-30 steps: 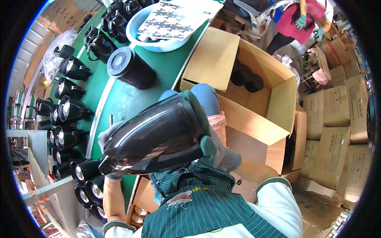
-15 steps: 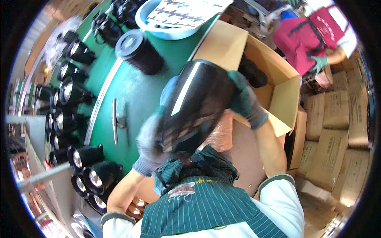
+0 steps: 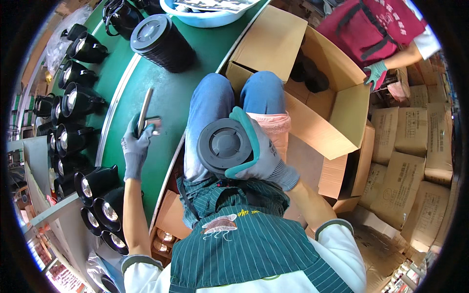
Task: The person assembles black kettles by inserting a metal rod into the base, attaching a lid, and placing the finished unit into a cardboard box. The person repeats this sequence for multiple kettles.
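Observation:
My right hand (image 3: 259, 151), in a grey and teal glove, grips a black cylindrical jug body (image 3: 224, 146) above my lap. Its round dark-grey base, with a raised central disc, faces up. Over the green table my left hand (image 3: 137, 145), gloved the same way, is closed round a metal tool (image 3: 145, 110) made of a straight bar with a short crosspiece. The tool's lower part is hidden by my fingers. Beyond it on the table stands a stack of round black parts (image 3: 168, 49) with a grey disc on top.
Several black jugs (image 3: 78, 100) line the left side beyond a white strip. A blue basin (image 3: 210, 18) sits at the far table edge. To my right is an open carton (image 3: 342, 122) with black parts inside; stacked cartons (image 3: 386, 185) lie beyond. A co-worker's gloved hand (image 3: 376, 74) is at far right.
The black jug body, earlier raised between both hands, has turned base up and come down over my lap in my right hand. My left hand has let go and picked up the metal tool.

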